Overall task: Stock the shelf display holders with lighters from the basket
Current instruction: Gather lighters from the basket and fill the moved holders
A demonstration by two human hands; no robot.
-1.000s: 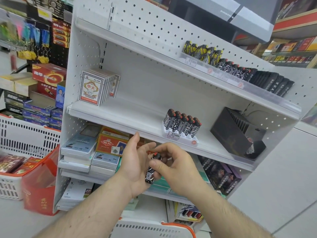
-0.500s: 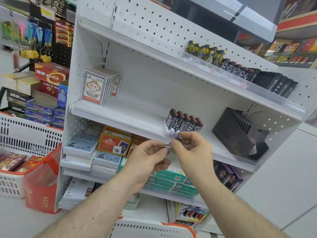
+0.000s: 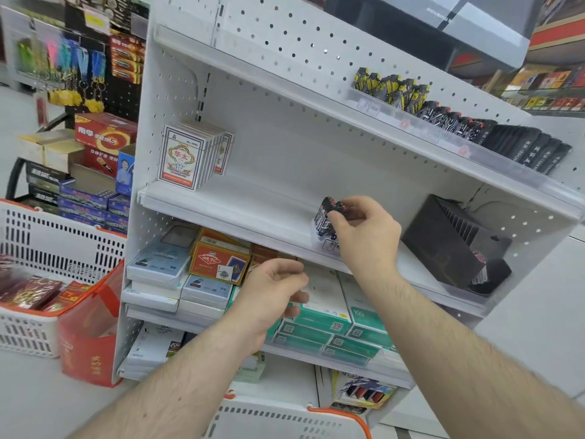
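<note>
On the middle shelf point(image 3: 247, 213) stands a small clear display holder point(image 3: 326, 245) filled with black-and-white lighters with red tops point(image 3: 323, 218). My right hand point(image 3: 364, 232) pinches one such lighter at the top of that row, and its fingers hide most of the holder. My left hand point(image 3: 272, 293) hangs below the shelf edge, fingers loosely curled and holding nothing. A black slotted holder point(image 3: 449, 245) sits further right on the same shelf, nearly bare. The white basket with an orange rim point(image 3: 285, 419) shows at the bottom edge.
Rows of lighters point(image 3: 459, 122) line the upper shelf. Card packs point(image 3: 186, 156) stand at the left of the middle shelf. Boxes point(image 3: 209, 267) fill the shelf below. A second white basket point(image 3: 47, 258) and a red bag point(image 3: 88, 337) stand at the left.
My right hand has risen from in front of the shelf edge up to the lighter row with the lighter. My left hand has let go of the lighter and stayed low.
</note>
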